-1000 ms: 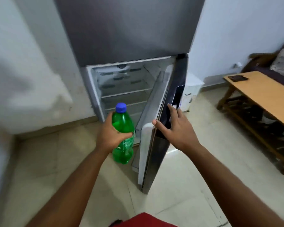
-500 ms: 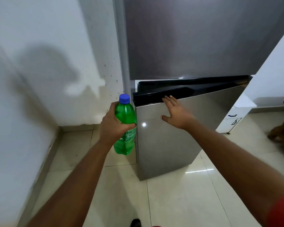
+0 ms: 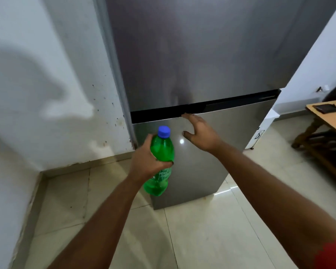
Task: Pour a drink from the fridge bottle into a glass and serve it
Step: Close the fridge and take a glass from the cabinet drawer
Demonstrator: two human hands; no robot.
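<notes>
A green plastic bottle with a blue cap is upright in front of the fridge, and my left hand is wrapped around its middle. My right hand lies flat, fingers spread, against the top of the steel fridge's lower door. That door sits flush with the fridge body. No glass is in view.
A white wall stands close on the left. A small white cabinet sits right of the fridge. At the far right is a wooden table with a dark flat object on it. Pale tiled floor lies below.
The lower fridge door swung from wide open to shut under my right hand. My left hand kept the bottle, now a little lower and nearer the door.
</notes>
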